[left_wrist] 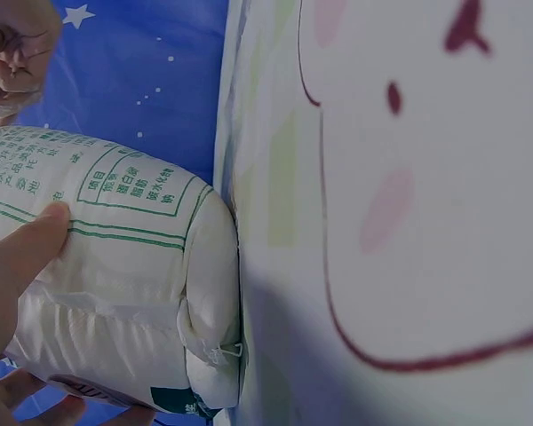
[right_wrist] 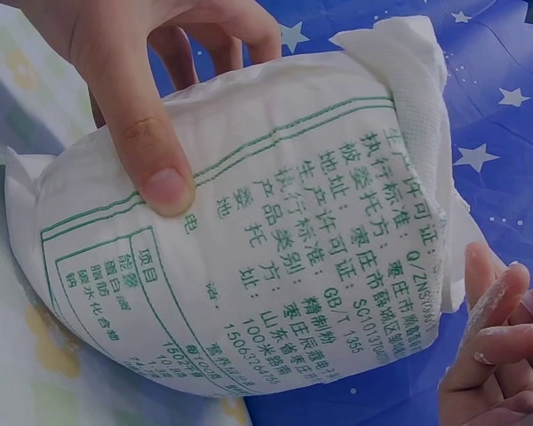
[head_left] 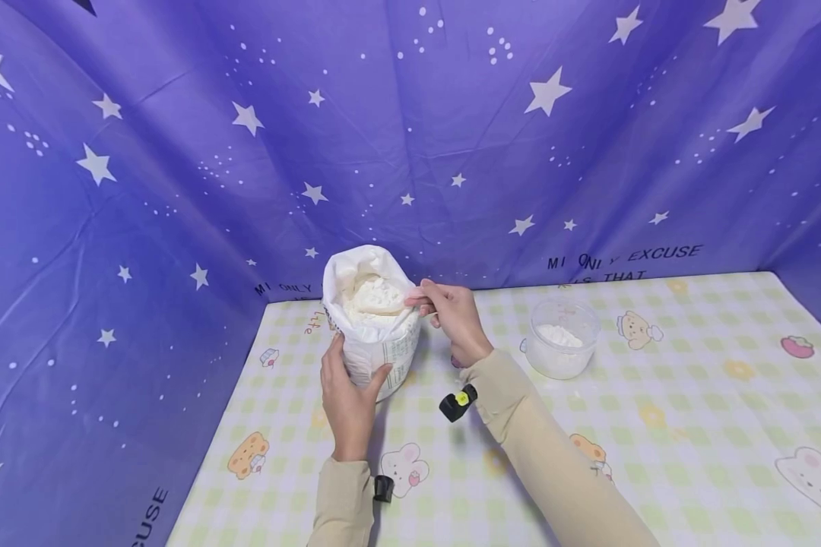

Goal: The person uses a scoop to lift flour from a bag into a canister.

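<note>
A white cloth-like bag of flour (head_left: 398,351) with green print stands at the back left of the table, its mouth folded open. White flour (head_left: 376,292) shows inside. My left hand (head_left: 349,403) grips the bag's near side; in the right wrist view the thumb (right_wrist: 164,191) presses the printed face and the other fingers reach round the side. At the right rim, my right hand (head_left: 454,319) pinches the handle of a translucent scoop (head_left: 390,309), whose head lies at the flour in the mouth. Flour dusts the right fingers (right_wrist: 493,311).
A clear round tub (head_left: 562,358) with some flour in it stands to the right of the bag. A checked cartoon cloth (head_left: 691,425) covers the table. Blue star-patterned curtain (head_left: 410,137) hangs close behind and at both sides.
</note>
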A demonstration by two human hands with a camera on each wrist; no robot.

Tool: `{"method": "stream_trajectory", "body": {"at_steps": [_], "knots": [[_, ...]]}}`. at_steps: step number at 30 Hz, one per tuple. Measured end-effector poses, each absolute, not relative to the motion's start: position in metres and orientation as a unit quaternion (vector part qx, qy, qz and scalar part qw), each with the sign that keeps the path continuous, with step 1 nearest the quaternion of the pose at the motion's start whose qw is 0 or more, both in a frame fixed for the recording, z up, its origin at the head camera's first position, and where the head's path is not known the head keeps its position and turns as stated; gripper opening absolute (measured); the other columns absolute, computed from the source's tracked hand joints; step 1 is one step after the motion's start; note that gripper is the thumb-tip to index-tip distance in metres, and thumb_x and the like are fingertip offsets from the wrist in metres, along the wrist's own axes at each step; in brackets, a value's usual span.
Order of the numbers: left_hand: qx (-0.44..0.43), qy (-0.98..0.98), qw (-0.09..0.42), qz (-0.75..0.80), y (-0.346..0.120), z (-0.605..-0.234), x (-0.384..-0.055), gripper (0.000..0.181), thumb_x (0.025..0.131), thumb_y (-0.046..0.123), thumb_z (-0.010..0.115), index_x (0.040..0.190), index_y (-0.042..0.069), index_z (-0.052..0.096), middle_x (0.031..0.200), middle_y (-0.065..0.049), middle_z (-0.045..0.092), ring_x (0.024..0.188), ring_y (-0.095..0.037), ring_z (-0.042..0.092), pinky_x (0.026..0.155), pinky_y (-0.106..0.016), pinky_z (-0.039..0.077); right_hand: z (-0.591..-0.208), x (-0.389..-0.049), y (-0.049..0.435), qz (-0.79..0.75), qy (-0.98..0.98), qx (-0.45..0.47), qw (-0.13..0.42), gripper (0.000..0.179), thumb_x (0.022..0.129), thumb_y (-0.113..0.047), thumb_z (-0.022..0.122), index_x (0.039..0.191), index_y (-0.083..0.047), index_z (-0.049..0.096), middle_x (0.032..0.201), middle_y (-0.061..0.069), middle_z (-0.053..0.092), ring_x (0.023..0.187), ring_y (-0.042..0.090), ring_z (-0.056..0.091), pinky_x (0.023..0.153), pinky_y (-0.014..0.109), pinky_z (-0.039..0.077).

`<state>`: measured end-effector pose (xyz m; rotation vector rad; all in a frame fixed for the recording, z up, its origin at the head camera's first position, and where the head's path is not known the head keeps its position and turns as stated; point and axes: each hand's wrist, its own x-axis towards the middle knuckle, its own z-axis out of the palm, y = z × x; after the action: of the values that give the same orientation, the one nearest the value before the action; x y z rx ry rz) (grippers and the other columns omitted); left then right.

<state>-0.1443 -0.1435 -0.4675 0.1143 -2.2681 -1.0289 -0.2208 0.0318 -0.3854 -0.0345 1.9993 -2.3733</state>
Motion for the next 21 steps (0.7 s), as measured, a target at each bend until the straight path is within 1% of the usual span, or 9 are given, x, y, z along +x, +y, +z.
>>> {"method": "stream_trajectory", "body": {"at_steps": [7,14,21], "knots": [[0.046,-0.865,0.316,-0.388,-0.1437,-0.4679,-0.1446,0.090,0.071,0.031,0.089,0.145,0.008,0.043,0.145,-0.012,0.048,0.135,-0.030,0.044,0.111,-0.049,0.039,-0.3823,-0.2196,0.0344,-0.778,0.628,-0.016,0.023,0.037,0.102,-0.028,0.055,0.108,0.003,0.073,0.085,0.001,0.076,0.065,0.006,0.056,0.051,0.014,0.037],[0.046,-0.865,0.315,-0.388,-0.1433,-0.4684,-0.1445,0.089,0.071,0.029,0.089,0.145,0.008,0.043,0.145,-0.012,0.048,0.135,-0.031,0.044,0.110,-0.049,0.039,-0.3806,-0.2186,0.0369,-0.784,0.620,-0.014,0.031,0.037,0.103,-0.027,0.054,0.111,0.003,0.072,0.089,0.003,0.076,0.066,0.006,0.056,0.051,0.013,0.036],[0.048,-0.865,0.314,-0.389,-0.1435,-0.4676,-0.1445,0.089,0.072,0.030,0.089,0.145,0.008,0.043,0.145,-0.012,0.048,0.136,-0.030,0.044,0.110,-0.049,0.039,-0.3794,-0.2158,0.0406,-0.790,0.612,-0.013,0.035,0.038,0.103,-0.029,0.053,0.115,0.002,0.071,0.090,0.002,0.076,0.068,0.006,0.055,0.052,0.013,0.037]]}}
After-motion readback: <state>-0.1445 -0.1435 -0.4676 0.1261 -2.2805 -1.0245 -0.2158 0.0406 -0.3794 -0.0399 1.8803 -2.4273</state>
